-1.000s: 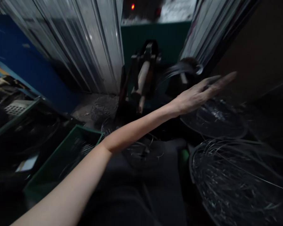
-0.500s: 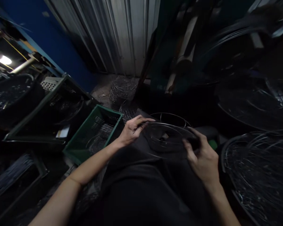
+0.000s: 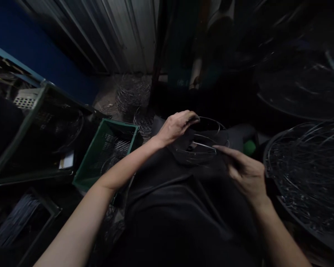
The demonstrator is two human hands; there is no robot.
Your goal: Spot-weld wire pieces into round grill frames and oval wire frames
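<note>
Thin metal wire rings are in front of me, over my dark-clad lap. My left hand is at their upper left edge, its fingers bent together over the wire; what lies under the fingertips is hidden. On the right side, my right hand pinches the near end of a light, thin straight-looking piece, which seems to be part of a wire ring. The dim light blurs the exact contact.
A green crate with wire pieces stands at the left, beside a larger dark bin. At the right is a round tub full of wire rings. Wire coils lie on the floor near the metal wall.
My left hand has moved right and up, over the rings. The wire ring between my hands has tilted. The camera view has shifted, so the left-side light is out of view.
</note>
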